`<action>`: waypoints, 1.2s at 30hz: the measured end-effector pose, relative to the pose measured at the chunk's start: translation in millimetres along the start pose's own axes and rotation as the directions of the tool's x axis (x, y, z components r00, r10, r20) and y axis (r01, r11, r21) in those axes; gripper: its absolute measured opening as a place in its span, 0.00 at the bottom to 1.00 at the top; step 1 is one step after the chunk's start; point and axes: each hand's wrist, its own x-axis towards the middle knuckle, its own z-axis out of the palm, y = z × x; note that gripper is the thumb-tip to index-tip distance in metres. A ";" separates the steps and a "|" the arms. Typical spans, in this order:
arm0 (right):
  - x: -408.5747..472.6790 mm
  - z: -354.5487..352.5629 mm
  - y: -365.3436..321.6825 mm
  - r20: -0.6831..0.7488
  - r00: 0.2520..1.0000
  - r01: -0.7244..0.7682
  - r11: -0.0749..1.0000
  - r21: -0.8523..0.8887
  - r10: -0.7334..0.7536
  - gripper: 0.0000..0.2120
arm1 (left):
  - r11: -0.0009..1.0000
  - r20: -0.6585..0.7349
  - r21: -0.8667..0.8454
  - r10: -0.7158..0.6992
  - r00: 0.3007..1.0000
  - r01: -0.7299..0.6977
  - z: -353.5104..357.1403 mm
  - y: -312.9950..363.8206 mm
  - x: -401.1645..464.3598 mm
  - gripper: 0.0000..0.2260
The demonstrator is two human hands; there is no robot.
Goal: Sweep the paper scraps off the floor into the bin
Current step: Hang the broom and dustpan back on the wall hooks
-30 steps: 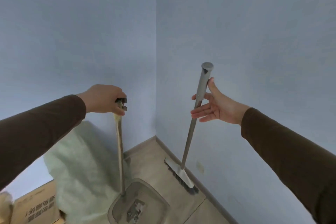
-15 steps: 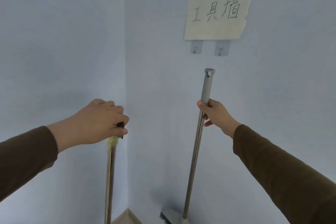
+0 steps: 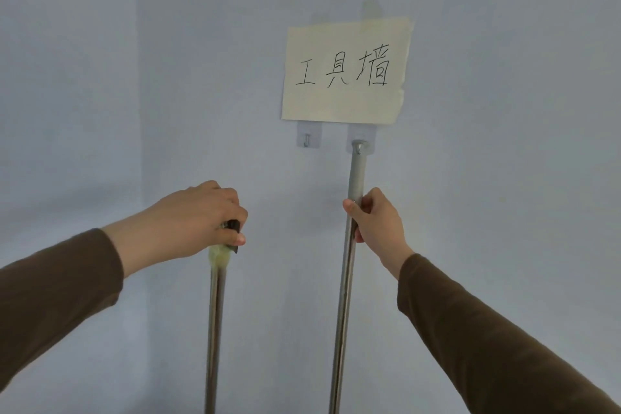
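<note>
Pale blue wall fills the corner. Nearest, the left hand (image 3: 198, 222) clasps the dustpan pole (image 3: 213, 329); the right hand (image 3: 373, 222) grips the broom handle (image 3: 351, 245), its tip at the right hook (image 3: 359, 144) (presumably for hanging up). Broom head, scraps and bin lie out of view.

Handwritten paper sign (image 3: 346, 69) taped on blue wall (image 3: 134, 77); two hooks (image 3: 308, 139) beneath.

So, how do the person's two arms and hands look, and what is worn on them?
Both arms wear long, plain dark brown sleeves, left sleeve and right sleeve, each ending at the wrist. The left hand and right hand are bare: no gloves, rings, watch or markings visible.
</note>
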 end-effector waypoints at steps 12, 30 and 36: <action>19.4 3.4 18.0 -0.084 0.995 0.054 0.997 -0.060 -0.059 0.16 | 0.992 -0.052 -0.126 -0.013 0.999 0.007 15.0 -2.5 57.0 0.11; 22.2 8.6 22.6 -0.118 0.974 0.134 0.908 -0.397 -0.196 0.16 | 0.993 -0.082 -0.118 -0.028 0.996 0.018 14.8 7.1 87.0 0.12; 19.6 -3.5 7.6 0.001 0.978 0.153 0.715 -0.683 -0.208 0.21 | 0.992 -0.139 -0.125 -0.036 0.990 0.018 2.5 6.9 91.3 0.12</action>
